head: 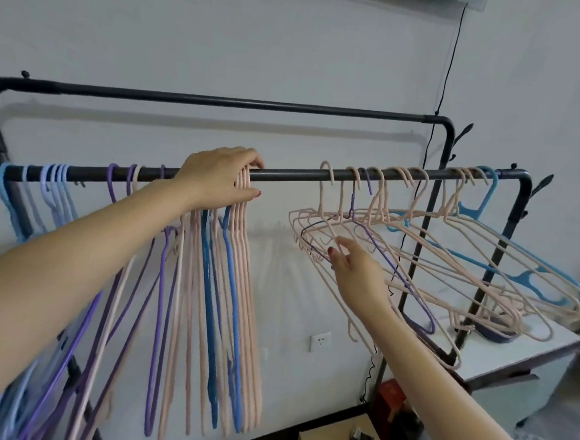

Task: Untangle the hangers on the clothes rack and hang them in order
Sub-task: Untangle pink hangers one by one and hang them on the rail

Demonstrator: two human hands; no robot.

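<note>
Left hand (221, 177) is up on the front rail (291, 176) of the black clothes rack (221, 100), fingers curled over the top and thumb tucked underneath, so it's wrapped around the rail right where the hooks of a tight bunch of pink hangers (243, 285) sit. Looks like it's gripping rail and hooks together, though I can't tell if the hooks are actually squeezed or just under the fingers.

Everything left of that hand hangs fairly straight down: the pink ones, a couple of blue hangers (207, 300) mixed in, then purple hangers (156, 313), and pale blue ones (56, 186) out at the far left end of the rail.

Right hand (354, 262) is lower and off to the right, fingers loosely spread and only slightly bent. The fingertips are touching the near edge of the tangled pink hangers (416, 263), not clamped on anything as far as I can see. That messy cluster hangs from the right half of the rail, tilted out sideways instead of down, with one purple hanger (398, 268) threaded through the middle and a thick light blue plastic hanger (485, 199) near the right end.

Behind the rack there's a white wall with a socket (320, 338), and a white table (512, 352) at the right.
</note>
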